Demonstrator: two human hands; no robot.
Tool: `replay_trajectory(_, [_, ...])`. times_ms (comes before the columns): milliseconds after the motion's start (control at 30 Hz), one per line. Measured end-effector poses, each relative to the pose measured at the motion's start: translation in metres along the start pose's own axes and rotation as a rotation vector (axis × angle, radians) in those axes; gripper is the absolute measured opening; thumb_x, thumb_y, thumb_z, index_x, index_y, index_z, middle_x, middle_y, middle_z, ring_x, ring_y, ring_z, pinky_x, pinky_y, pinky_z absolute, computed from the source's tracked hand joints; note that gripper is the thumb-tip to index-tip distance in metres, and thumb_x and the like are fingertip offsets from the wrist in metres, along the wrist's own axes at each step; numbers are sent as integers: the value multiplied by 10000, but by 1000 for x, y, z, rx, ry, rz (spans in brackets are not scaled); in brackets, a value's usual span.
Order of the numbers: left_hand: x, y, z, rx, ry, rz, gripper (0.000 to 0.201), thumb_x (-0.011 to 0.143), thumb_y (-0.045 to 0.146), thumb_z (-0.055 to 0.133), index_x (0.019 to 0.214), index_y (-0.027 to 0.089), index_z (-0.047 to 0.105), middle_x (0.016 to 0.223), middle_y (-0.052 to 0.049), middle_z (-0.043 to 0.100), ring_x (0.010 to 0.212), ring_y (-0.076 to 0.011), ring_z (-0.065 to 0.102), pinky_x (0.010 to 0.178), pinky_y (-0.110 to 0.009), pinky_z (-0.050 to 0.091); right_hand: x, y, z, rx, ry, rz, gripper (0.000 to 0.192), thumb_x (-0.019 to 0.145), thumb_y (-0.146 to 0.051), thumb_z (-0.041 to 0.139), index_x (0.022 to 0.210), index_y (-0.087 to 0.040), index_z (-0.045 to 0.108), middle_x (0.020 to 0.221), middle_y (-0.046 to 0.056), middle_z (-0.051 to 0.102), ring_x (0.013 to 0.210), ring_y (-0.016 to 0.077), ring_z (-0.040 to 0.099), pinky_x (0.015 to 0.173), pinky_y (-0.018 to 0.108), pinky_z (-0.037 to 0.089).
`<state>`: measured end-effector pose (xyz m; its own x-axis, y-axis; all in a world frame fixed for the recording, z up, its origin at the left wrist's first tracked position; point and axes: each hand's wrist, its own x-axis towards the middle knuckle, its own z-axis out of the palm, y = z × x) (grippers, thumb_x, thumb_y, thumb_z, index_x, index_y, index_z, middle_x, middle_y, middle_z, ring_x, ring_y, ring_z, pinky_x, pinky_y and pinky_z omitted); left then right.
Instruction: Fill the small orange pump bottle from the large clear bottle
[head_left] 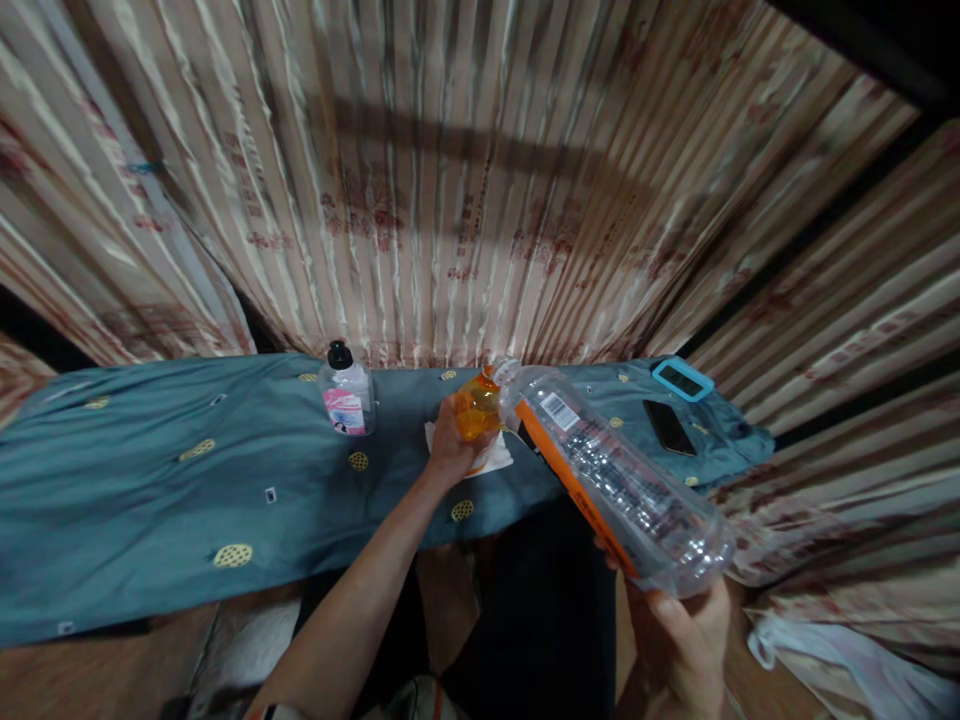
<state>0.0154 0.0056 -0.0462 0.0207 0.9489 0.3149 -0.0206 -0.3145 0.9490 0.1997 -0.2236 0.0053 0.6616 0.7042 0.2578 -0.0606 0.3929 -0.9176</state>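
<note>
Head: right grip (681,632) wide around bottle (619,480)

big bottle (645,490): clear, orange-and-black label (576,488) | small bottle (476,408): amber | capped bottle (366,395): clear, black cap (340,355), pink-and-white label (345,412) | napkin (496,459): white | cloth (150,500): blue-green, yellow pineapples, small white marks | phone (669,428): black | device (660,375): light-blue frame, dark screen (680,379) | curtain (420,120): pinkish beige, reddish floral print | trousers (551,600): black | bag (847,655): whitish

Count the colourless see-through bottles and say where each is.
2: a large orange-labelled bottle, tilted in the right hand, its neck by the amber container in the left hand; a black-capped, pink-labelled bottle, upright on the teal pineapple-print cloth.
</note>
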Motion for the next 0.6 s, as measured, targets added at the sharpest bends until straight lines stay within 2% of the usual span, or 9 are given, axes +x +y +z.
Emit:
replay_trajectory(200, [0, 6, -1, -9, -6, -10, 584, 635, 337, 833, 1126, 214, 544, 1113, -75, 673, 1043, -279, 669, 949, -452, 547, 0, 6, -9, -5, 11, 25, 899, 601, -361, 947, 1410, -170, 605, 943, 80, 795, 699, 272, 743, 660, 383, 579])
replay_trajectory(367, [-1, 8, -2, 0, 10, -12, 556, 636, 291, 822, 1117, 229, 551, 1086, -49, 678, 984, -246, 673, 895, -418, 560, -5, 3, -8, -75, -1, 83, 868, 692, -428, 907, 1450, -179, 564, 965, 99, 801, 778, 296, 752, 718, 416, 572])
replay_trajectory(600, [-2, 3, -3, 20, 4, 19, 559, 647, 272, 810, 1141, 222, 553, 1079, -51, 673, 966, -234, 663, 875, -415, 561, -7, -5, 2, 8, 1, 90, 923, 658, -410, 939, 1459, -160, 554, 939, 117, 819, 649, 281, 754, 634, 404, 592])
